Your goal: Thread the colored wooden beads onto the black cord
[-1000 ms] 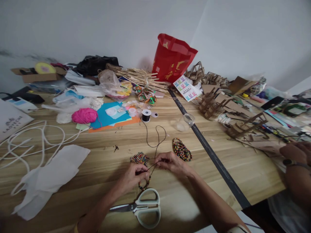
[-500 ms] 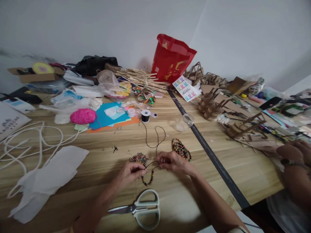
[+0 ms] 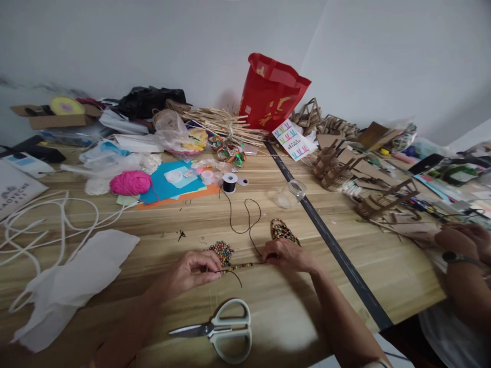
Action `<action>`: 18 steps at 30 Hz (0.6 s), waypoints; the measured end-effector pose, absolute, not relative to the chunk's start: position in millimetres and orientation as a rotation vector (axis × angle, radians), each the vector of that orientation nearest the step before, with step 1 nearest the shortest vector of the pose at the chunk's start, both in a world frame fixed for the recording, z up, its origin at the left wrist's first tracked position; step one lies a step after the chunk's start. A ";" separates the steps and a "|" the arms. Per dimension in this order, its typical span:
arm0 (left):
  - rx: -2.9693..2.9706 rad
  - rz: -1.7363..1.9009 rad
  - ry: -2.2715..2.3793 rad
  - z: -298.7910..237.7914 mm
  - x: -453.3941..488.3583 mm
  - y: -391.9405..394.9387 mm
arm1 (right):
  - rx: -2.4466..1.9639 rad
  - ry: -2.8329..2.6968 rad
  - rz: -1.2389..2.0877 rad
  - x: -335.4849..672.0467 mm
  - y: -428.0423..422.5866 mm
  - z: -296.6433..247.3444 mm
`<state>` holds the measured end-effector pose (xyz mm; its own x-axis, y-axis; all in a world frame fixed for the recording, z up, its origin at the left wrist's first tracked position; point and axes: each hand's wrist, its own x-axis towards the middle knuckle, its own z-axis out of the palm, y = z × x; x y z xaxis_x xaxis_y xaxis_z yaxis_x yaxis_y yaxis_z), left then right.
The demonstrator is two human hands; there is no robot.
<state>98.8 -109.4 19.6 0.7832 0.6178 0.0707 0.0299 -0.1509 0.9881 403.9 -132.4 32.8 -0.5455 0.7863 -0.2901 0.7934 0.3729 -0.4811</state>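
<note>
Between my hands a short row of colourful beads (image 3: 242, 266) is stretched on a black cord (image 3: 251, 225). My left hand (image 3: 197, 271) pinches the cord at the row's left end, and a loose tail curls down beside the fingers. At the other end my right hand (image 3: 287, 255) is closed on the cord, its fingertips partly hidden. The cord runs back to a black spool (image 3: 229, 184). Loose beads (image 3: 221, 251) lie in a heap by my left hand. Finished-looking bead strands (image 3: 283, 230) lie just behind my right hand. Scissors (image 3: 226, 329) rest in front of me.
A clear jar (image 3: 293, 194) stands behind the strands. Pink yarn (image 3: 131, 183), white cable (image 3: 65, 214) and white sheeting (image 3: 80, 286) lie to the left. Small woven baskets (image 3: 333, 166) and a red bag (image 3: 272, 94) are farther back. Another person's arm (image 3: 462, 260) reaches in at the right.
My hands have moved apart, the right one to the right and the left one slightly left. The beaded cord has gone from a hanging loop to a straight row.
</note>
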 end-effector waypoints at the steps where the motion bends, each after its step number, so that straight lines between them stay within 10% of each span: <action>1: 1.696 0.547 0.518 20.7 96.1 -109.1 | 1.486 2.579 -0.878 404.6 -132.7 35.1; 18: 1.733 0.490 0.641 12.1 61.1 -107.5 | 1.641 2.362 -0.655 423.9 -138.6 49.9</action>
